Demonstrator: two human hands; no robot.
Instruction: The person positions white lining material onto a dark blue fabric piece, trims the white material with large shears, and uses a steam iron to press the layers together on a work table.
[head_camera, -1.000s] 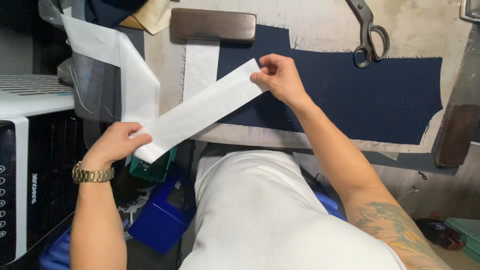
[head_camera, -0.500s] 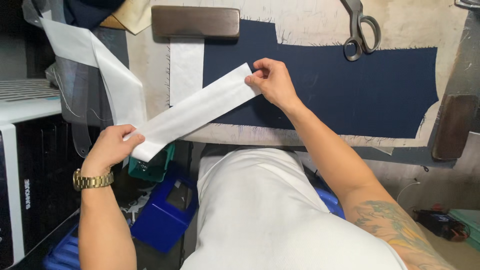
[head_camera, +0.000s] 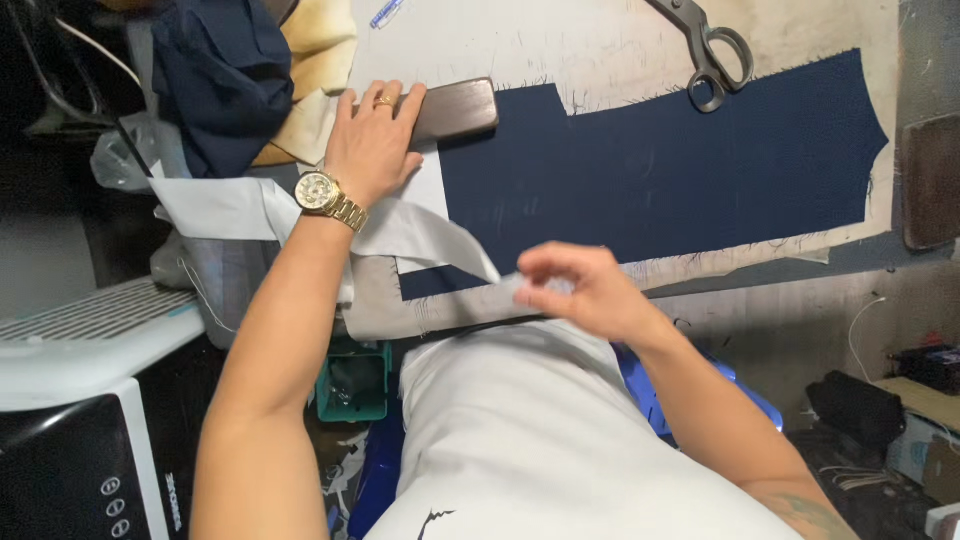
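My left hand (head_camera: 372, 145), with a gold watch on its wrist, lies over the left end of a dark wooden block (head_camera: 460, 105) at the far side of the table (head_camera: 560, 40). My right hand (head_camera: 585, 290), blurred, pinches one end of a long white strip (head_camera: 440, 245) near the table's front edge. The strip runs back under my left forearm. A large navy fabric piece (head_camera: 650, 170) lies flat on the table, with a white piece (head_camera: 428, 190) at its left end below the block.
Large scissors (head_camera: 705, 50) lie at the navy piece's far edge. A second wooden block (head_camera: 930, 180) sits at the right. Bundled navy and cream cloth (head_camera: 220, 80) is piled far left. A white appliance (head_camera: 80, 400) and a green box (head_camera: 355, 385) stand below the table.
My left hand let go of the strip's end and reached to the wooden block. My right hand pulled the strip's other end toward the table's front edge. The view tilted.
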